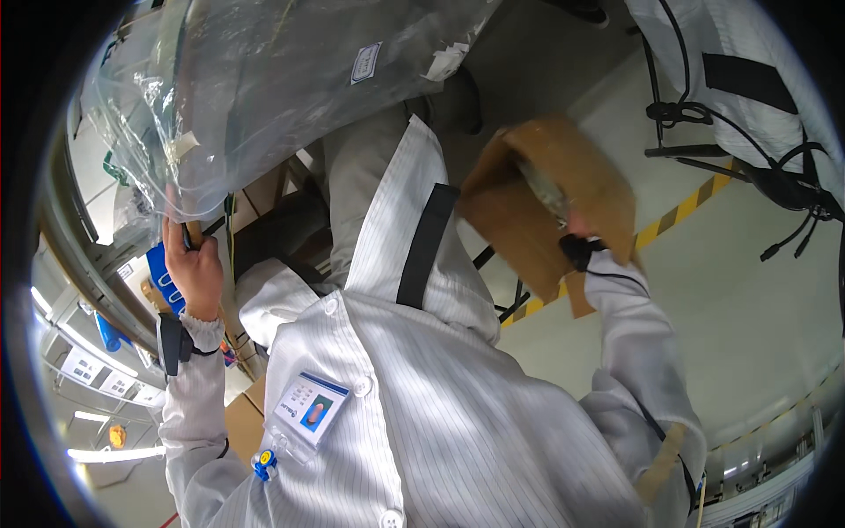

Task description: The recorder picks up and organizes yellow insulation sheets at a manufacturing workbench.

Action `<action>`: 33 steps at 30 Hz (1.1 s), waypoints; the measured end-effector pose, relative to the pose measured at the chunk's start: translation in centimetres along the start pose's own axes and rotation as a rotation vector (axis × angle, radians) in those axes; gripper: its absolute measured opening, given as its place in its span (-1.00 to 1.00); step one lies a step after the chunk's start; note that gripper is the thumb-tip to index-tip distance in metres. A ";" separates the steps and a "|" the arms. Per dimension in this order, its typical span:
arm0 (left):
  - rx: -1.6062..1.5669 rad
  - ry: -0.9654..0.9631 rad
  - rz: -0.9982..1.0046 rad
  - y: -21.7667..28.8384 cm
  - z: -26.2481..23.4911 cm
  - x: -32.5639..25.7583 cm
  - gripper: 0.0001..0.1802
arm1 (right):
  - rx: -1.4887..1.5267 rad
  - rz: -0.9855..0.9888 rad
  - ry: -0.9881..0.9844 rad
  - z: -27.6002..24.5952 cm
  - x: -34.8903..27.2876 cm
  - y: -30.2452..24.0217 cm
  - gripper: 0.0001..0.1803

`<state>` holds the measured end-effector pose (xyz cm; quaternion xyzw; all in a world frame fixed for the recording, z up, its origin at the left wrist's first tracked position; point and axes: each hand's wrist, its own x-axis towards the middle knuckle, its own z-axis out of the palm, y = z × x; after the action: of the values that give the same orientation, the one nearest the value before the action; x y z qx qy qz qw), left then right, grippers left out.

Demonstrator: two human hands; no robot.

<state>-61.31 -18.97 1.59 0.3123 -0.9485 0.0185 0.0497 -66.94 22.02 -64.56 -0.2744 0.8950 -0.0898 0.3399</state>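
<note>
Cardboard box point(550, 207) is gripped by the right hand point(581, 231), whose fingers are closed over its upper edge, so the box lies against and mostly to the left of that hand, its long axis tilted. A clear plastic bag point(264, 88) is clutched at its lower edge by the closed left hand point(195, 268), directly above it.

Crinkled clear plastic bag point(264, 79) upper left; brown cardboard box point(537, 207) tilted right.

Plastic bag point(264, 79) at upper left above left hand point(195, 268); cardboard box point(546, 207) right, over right hand point(588, 227)
</note>
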 end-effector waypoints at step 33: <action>0.005 0.076 0.078 0.2 0.1 -0.8 -0.09 | 0.426 0.485 -0.085 -17.7 -0.9 -7.5 -0.09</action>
<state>-60.83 -18.31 1.44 0.2743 -0.9573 0.0346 0.0842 -74.81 15.83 -48.09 0.0208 0.8803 -0.1799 0.4385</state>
